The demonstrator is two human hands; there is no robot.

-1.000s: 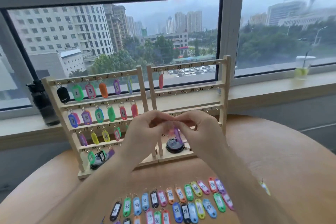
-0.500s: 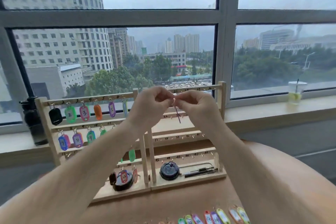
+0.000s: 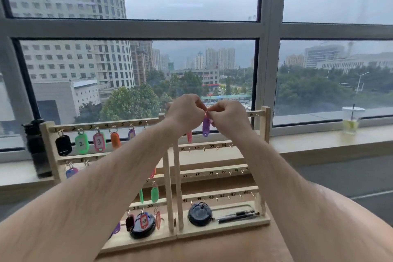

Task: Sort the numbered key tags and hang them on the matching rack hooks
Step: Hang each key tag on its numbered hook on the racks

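The purple key tag (image 3: 205, 126) hangs just below the meeting fingertips of the left hand (image 3: 184, 112) and right hand (image 3: 228, 117); both pinch its ring at the top rail of the right rack (image 3: 266, 127). The fingers hide the hook; the tag's number is unreadable.

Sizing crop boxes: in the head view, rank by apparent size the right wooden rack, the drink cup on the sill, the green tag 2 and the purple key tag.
1. right wooden rack
2. drink cup
3. green tag 2 and purple key tag: too alike to rank; the purple one is turned.
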